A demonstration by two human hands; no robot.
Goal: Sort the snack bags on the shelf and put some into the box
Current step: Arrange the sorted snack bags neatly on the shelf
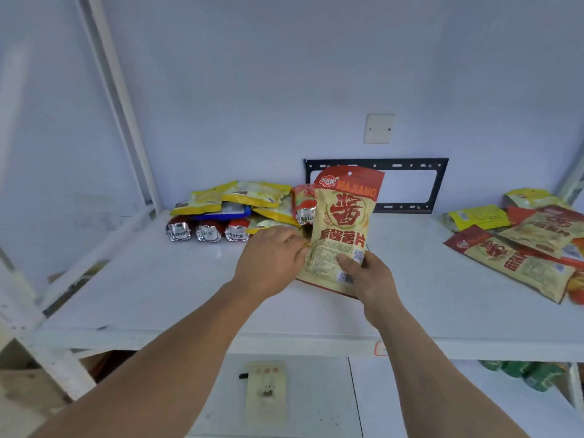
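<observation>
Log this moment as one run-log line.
right hand: holds chip bag upright | left hand: pinches bag's left edge | shelf: snack piles left and right | box: not visible

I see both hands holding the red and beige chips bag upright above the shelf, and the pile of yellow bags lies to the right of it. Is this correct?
Not quite. In the head view the left hand and right hand do hold the red and beige chips bag upright above the shelf, but the pile of yellow bags lies to the left of it, not the right.
</observation>
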